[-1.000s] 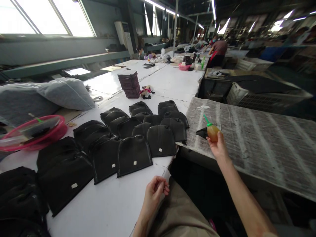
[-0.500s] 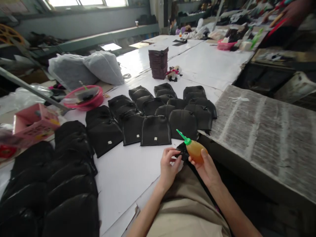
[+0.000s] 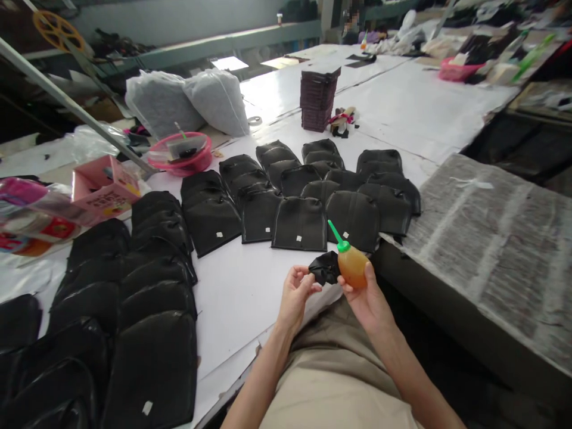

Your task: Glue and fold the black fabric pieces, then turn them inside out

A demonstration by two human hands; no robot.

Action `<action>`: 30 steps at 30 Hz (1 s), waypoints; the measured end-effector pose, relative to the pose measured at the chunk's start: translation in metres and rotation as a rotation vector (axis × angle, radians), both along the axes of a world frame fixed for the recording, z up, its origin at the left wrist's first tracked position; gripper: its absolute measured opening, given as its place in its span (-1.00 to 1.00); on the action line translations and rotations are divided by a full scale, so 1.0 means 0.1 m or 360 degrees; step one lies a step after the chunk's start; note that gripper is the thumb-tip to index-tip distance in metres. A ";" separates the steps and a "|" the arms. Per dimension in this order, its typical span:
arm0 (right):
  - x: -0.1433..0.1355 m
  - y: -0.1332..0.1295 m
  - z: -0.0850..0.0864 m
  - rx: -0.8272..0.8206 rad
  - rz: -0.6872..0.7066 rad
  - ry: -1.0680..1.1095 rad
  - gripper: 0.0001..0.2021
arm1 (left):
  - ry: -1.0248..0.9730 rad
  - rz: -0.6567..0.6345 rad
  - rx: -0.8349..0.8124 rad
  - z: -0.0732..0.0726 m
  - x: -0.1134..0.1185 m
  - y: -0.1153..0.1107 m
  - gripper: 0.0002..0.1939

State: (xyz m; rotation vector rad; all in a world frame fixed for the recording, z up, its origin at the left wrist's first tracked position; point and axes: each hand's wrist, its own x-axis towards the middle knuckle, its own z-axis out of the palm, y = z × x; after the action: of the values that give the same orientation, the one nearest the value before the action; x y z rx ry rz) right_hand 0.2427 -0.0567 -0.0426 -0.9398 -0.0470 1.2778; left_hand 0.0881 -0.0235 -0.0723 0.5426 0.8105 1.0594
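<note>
My right hand (image 3: 364,295) is closed round a squeeze bottle (image 3: 353,267) of amber liquid, its green nozzle pointing up and to the left. Just left of it, my left hand (image 3: 297,295) pinches the edge of a crumpled black piece of material (image 3: 325,268). The bottle partly covers that piece, so its right end is hidden. Beyond both hands, flat black pieces with rounded tops (image 3: 299,223) lie in overlapping rows on the white table (image 3: 232,304). Several carry a small white tag near the lower edge.
More black pieces (image 3: 152,363) overlap at the left. Behind them stand a pink box (image 3: 105,187), a pink basin (image 3: 196,161) and stuffed white bags (image 3: 217,101). A dark purple stack (image 3: 318,101) rises farther back. A grey striped sheet (image 3: 504,238) covers the surface at right.
The black piece has come up into fuller view between my hands, and my left hand has shifted slightly left. My view has turned left, so the table things appear farther right.
</note>
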 end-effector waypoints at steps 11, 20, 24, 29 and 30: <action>-0.17 -0.04 0.05 0.0082 0.0200 -0.0320 -0.55 | -0.0047 -0.0112 -0.0153 0.07 0.00 -0.02 -0.59; 0.07 -0.27 -0.01 0.0065 0.0329 -0.0685 -0.57 | 0.0077 0.0203 -0.0183 0.05 -0.20 0.17 -0.55; 0.05 -0.34 -0.10 -0.0012 0.0356 -0.0782 -0.56 | 0.0116 0.0285 -0.0146 0.07 -0.22 0.19 -0.58; 0.02 -0.33 -0.19 -0.0061 0.0341 -0.0874 -0.54 | 0.0205 0.0348 -0.0059 0.09 -0.19 0.17 -0.62; 0.02 -0.33 -0.21 -0.0065 0.0336 -0.0882 -0.54 | 0.0257 0.0351 -0.0016 0.09 -0.19 0.16 -0.64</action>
State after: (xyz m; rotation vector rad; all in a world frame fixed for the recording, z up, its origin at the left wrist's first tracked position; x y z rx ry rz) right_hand 0.2443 -0.0896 -0.0634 -1.3280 -0.5664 1.1768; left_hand 0.0695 -0.0074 -0.0632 0.5437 1.0348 1.2236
